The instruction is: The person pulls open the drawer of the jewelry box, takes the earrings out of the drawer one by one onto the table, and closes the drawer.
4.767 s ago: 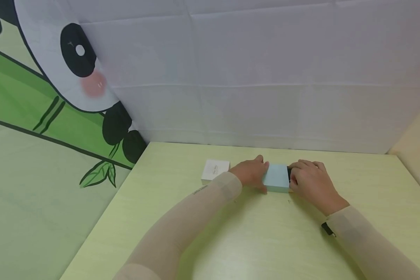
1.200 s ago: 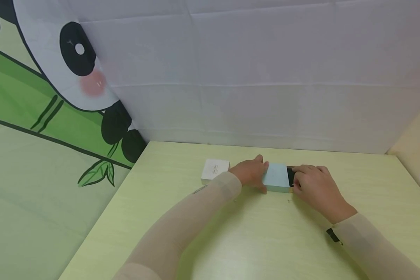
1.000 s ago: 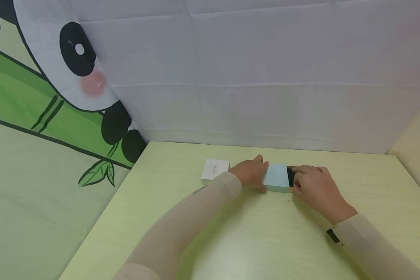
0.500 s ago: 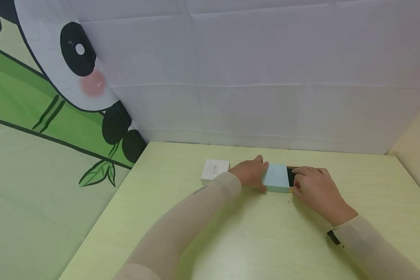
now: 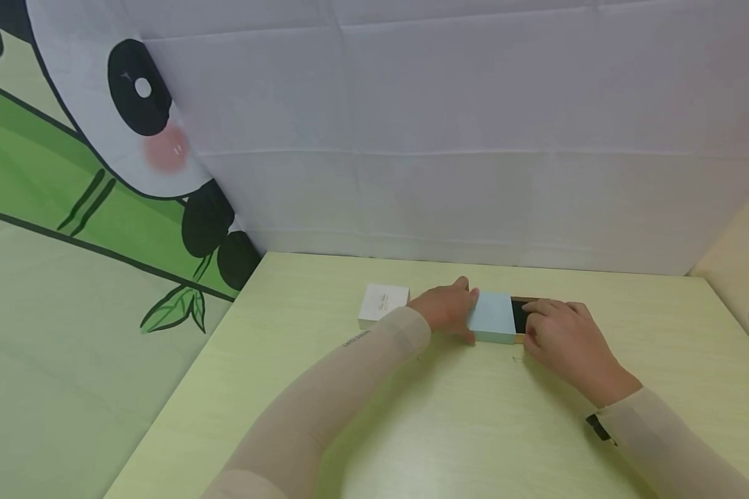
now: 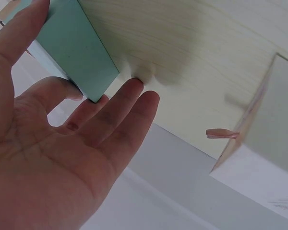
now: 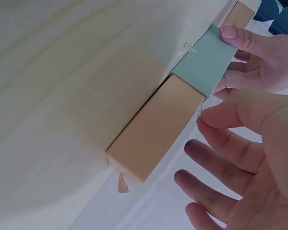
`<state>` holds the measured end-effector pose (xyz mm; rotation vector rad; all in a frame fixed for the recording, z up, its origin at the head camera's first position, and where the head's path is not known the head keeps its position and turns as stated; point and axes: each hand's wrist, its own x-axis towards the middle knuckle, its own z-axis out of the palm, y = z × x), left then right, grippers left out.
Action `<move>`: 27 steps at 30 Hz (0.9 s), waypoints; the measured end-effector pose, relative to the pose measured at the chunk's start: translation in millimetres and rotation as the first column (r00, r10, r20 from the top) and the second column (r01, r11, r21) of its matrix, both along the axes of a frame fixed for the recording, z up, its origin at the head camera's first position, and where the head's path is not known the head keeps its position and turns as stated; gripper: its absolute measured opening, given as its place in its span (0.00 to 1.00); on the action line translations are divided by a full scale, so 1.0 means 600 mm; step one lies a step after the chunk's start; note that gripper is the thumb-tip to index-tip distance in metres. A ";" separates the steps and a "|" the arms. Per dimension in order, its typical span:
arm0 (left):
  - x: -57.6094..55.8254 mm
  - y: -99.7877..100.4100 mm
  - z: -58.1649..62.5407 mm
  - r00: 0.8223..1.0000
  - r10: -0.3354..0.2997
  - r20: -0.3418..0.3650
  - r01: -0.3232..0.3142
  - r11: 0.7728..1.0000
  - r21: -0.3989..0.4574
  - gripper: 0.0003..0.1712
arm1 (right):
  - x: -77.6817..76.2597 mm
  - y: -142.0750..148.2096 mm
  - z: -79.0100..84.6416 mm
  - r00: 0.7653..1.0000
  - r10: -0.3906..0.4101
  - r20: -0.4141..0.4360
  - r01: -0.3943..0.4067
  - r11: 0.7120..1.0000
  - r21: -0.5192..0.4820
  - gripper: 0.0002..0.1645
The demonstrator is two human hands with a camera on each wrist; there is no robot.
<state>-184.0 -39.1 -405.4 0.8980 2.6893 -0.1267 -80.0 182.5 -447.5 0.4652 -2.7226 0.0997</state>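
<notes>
A light blue sleeve of a small drawer box (image 5: 492,312) lies on the table, its tan drawer (image 7: 156,127) with a black inside pulled partly out to the right. My left hand (image 5: 446,308) grips the sleeve's left end, thumb on the near side and fingers behind. My right hand (image 5: 562,339) is over the drawer; its thumb and forefinger pinch a small thin silvery thing (image 7: 200,112), too small to name surely, at the drawer's upper edge. Its other fingers are spread. A similar tiny silvery piece (image 7: 186,49) lies on the table before the sleeve.
A white box (image 5: 383,301) with small print and a ribbon tab (image 6: 222,133) stands left of my left hand. A ribbon tab (image 7: 123,183) hangs from the drawer's end. A white cloth (image 5: 449,138) rises behind the pale table (image 5: 412,430).
Since the earliest frame the drawer shows more black inside, as my right hand has moved a little to the right. My left hand and the sleeve have stayed in place.
</notes>
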 end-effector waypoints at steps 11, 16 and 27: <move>-0.004 0.000 -0.005 1.000 -0.006 -0.005 0.006 1.000 0.002 0.64 | 0.004 0.002 -0.004 1.000 0.003 -0.003 -0.003 1.000 0.003 0.10; -0.006 0.002 -0.006 1.000 -0.012 -0.010 0.012 1.000 0.002 0.63 | 0.003 0.003 -0.005 1.000 -0.002 0.009 0.002 1.000 0.004 0.10; -0.009 0.006 -0.004 1.000 -0.003 -0.011 0.003 1.000 -0.005 0.63 | -0.001 0.008 -0.010 1.000 0.002 0.018 -0.002 1.000 0.010 0.11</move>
